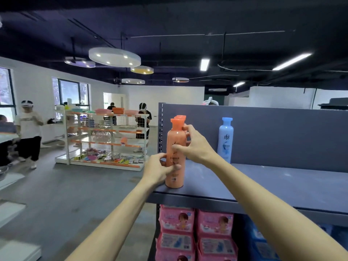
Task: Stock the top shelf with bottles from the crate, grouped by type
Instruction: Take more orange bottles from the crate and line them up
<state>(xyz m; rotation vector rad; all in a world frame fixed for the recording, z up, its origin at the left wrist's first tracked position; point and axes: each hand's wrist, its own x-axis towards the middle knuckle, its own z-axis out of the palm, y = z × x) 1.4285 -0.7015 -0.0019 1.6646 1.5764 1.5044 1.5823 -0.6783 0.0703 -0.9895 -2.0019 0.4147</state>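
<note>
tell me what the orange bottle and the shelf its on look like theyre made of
Orange bottle: probably plastic, smooth and slightly glossy, going by the soft sheen on its body and the moulded matching cap. Shelf: likely painted metal, matte grey-blue; the thin flat deck and the perforated upright at its left end suggest steel shop shelving.

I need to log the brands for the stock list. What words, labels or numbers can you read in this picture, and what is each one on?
Blue bottle: large dark characters near the top, too blurred to quote; the smaller print below is unreadable.
Orange bottle: dark logo, lines of print and a small square code, all too blurred to read.
Pink packs under the top shelf: printed labels, too blurred to read.
No other legible text.
</note>
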